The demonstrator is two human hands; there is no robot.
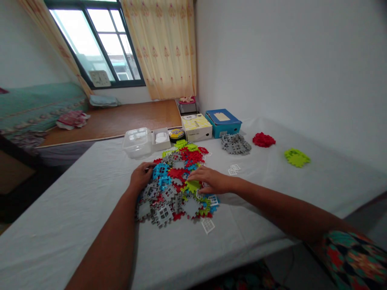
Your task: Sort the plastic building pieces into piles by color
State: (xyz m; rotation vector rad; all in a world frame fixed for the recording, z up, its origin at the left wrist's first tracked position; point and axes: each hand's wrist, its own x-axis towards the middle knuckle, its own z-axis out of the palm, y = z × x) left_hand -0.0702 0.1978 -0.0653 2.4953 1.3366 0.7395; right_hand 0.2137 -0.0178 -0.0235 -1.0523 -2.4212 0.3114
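A heap of plastic interlocking building pieces (177, 173) in grey, red, blue and lime green lies on the cloth-covered table. At the heap's left edge is my left hand (140, 176), its fingers curled in beside the blue pieces (161, 171); what they hold, if anything, is hidden. My right hand (213, 180) reaches in from the right, fingers and thumb closed about a lime-green piece (192, 185) on top of the heap. Small white window-frame pieces (208, 225) lie by the heap's near and right edges.
Sorted apart on the right are a grey pile (236, 144), a red pile (263, 139) and a lime-green pile (297, 157). Behind stand a clear plastic container (137, 143), a white tray (161, 139), a round black tin (177, 135), a yellow-white box (196, 127) and a blue box (223, 123).
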